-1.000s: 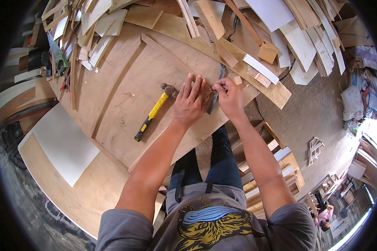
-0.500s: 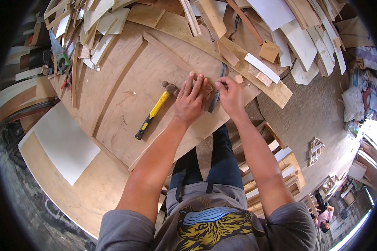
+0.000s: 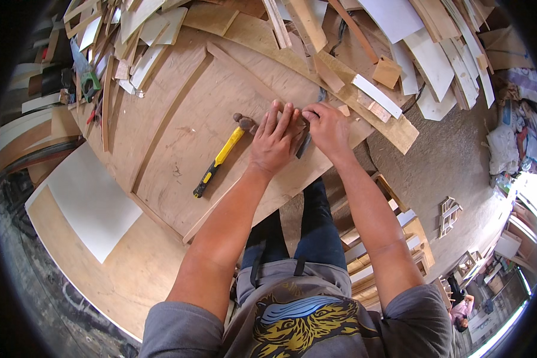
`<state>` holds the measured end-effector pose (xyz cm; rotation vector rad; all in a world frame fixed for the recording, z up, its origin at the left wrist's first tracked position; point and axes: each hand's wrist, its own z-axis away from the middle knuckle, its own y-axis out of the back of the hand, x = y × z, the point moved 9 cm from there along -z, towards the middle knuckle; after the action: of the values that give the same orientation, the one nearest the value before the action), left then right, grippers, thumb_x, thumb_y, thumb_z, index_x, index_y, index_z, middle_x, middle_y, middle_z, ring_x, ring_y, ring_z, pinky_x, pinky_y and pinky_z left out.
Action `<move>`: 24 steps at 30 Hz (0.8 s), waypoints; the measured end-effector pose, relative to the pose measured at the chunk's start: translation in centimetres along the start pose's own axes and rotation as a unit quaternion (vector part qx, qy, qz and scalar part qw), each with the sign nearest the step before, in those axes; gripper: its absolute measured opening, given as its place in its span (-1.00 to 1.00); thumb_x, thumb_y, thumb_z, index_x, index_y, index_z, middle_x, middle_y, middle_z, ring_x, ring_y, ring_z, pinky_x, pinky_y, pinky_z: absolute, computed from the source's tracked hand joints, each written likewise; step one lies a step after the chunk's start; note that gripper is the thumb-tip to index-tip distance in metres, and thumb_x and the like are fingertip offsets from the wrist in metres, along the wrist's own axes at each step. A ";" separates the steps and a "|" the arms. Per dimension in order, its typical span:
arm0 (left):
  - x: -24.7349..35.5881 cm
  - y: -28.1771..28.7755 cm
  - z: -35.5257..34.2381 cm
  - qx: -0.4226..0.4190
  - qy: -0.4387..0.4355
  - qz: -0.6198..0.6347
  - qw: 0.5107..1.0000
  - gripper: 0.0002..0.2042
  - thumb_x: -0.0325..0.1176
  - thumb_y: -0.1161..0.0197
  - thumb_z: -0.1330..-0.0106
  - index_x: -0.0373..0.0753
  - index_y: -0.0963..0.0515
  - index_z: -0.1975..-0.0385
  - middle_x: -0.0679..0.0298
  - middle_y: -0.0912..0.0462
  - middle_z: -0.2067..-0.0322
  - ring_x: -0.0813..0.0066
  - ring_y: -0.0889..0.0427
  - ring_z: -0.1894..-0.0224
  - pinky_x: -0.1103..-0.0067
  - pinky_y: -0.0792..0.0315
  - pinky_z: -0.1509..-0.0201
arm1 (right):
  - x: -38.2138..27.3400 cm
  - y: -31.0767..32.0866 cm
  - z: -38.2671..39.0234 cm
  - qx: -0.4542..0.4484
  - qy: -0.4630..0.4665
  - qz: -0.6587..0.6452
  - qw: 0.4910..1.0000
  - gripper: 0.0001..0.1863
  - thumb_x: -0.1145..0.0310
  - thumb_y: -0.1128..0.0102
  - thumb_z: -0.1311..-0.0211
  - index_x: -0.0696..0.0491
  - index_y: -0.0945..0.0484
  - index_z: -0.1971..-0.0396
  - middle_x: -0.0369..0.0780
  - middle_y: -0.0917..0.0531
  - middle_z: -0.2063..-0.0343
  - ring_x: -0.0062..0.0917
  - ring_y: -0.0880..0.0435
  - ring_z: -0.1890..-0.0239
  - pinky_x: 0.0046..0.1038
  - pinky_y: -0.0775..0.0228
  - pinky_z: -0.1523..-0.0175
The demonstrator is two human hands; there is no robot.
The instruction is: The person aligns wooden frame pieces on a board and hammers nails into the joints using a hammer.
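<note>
My left hand (image 3: 271, 140) lies over a small wooden piece on the plywood board (image 3: 179, 119), its fingers stretched out side by side. Just to its right my right hand (image 3: 327, 131) has thumb and forefinger pinched near the left fingertips; what they hold is hidden. Beneath and between my hands runs a dark, flat metal strip (image 3: 302, 145). A hammer with a yellow and black handle (image 3: 219, 156) lies left of my left hand, its head almost touching it. Thin wooden strips (image 3: 167, 119) edge parts of the board.
Piles of wood offcuts (image 3: 423, 65) crowd the far edge, with a green-handled tool (image 3: 91, 86) among those at left. A white-topped sheet (image 3: 101, 203) sits lower left. Wooden frames (image 3: 417, 232) stand beside my legs. Bags (image 3: 504, 143) lie at right; a person in pink (image 3: 462, 307) is at lower right.
Both hands have shifted a little upward in the view. My right fingertips are closer to my left fingers and cover more of the dark strip. The hammer appears slightly shifted with the view.
</note>
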<state>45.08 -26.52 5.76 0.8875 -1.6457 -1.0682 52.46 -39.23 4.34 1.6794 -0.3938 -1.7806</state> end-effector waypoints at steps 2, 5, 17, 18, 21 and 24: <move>0.0 0.0 -0.1 -0.003 0.003 0.001 1.000 -0.39 -0.24 -0.38 -0.30 -0.23 -0.52 -0.38 0.14 -0.37 -0.49 -0.08 -0.31 -0.53 0.19 -0.33 -0.53 | 0.1 0.0 0.0 -0.002 -0.006 0.013 1.000 -0.84 0.30 -0.28 -0.34 0.01 -0.77 0.26 -0.15 -0.77 0.25 -0.13 -0.75 0.17 -0.17 -0.57 0.08; 0.0 -0.1 -0.1 -0.009 0.006 -0.002 1.000 -0.39 -0.23 -0.37 -0.30 -0.22 -0.52 -0.38 0.15 -0.37 -0.49 -0.08 -0.31 -0.53 0.19 -0.32 -0.54 | 0.1 0.1 0.2 0.016 -0.005 0.019 1.000 -0.85 0.30 -0.29 -0.34 0.00 -0.77 0.26 -0.16 -0.77 0.26 -0.14 -0.75 0.19 -0.18 -0.58 0.11; 0.0 -0.2 -0.2 0.005 0.008 0.005 1.000 -0.43 -0.23 -0.39 -0.30 -0.25 -0.58 -0.32 0.14 -0.41 -0.47 -0.07 -0.34 -0.52 0.17 -0.34 -0.52 | 0.0 0.0 0.9 0.067 0.037 -0.011 0.997 -0.86 0.28 -0.35 -0.32 0.00 -0.78 0.27 -0.19 -0.79 0.31 -0.21 -0.77 0.26 -0.26 -0.59 0.17; -0.1 -0.2 -0.1 0.006 0.010 0.005 1.000 -0.43 -0.23 -0.40 -0.30 -0.25 -0.57 -0.32 0.14 -0.41 -0.47 -0.07 -0.34 -0.52 0.16 -0.34 -0.52 | 0.1 -0.1 0.9 0.067 0.037 -0.012 0.997 -0.86 0.28 -0.35 -0.32 0.00 -0.78 0.27 -0.19 -0.79 0.31 -0.21 -0.77 0.26 -0.26 -0.59 0.17; -0.1 -0.4 -0.1 0.005 0.010 0.003 1.000 -0.43 -0.23 -0.40 -0.29 -0.24 -0.58 -0.33 0.15 -0.41 -0.47 -0.07 -0.33 -0.53 0.16 -0.34 -0.52 | 0.1 0.0 0.9 0.079 0.046 -0.020 0.996 -0.86 0.28 -0.35 -0.33 0.01 -0.78 0.28 -0.20 -0.80 0.31 -0.23 -0.77 0.26 -0.26 -0.59 0.16; -0.3 -0.6 0.0 -0.006 0.014 -0.015 1.000 -0.39 -0.14 -0.33 -0.37 -0.15 -0.50 -0.42 0.22 -0.39 -0.49 -0.02 -0.32 -0.55 0.18 -0.36 -0.51 | 0.2 -0.1 0.9 0.072 0.041 -0.023 0.996 -0.86 0.28 -0.35 -0.32 0.01 -0.78 0.28 -0.20 -0.80 0.30 -0.22 -0.77 0.25 -0.26 -0.59 0.15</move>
<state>45.17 -26.48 5.13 0.9187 -1.6063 -1.0796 51.53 -39.49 4.28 1.8702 -0.4597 -1.7454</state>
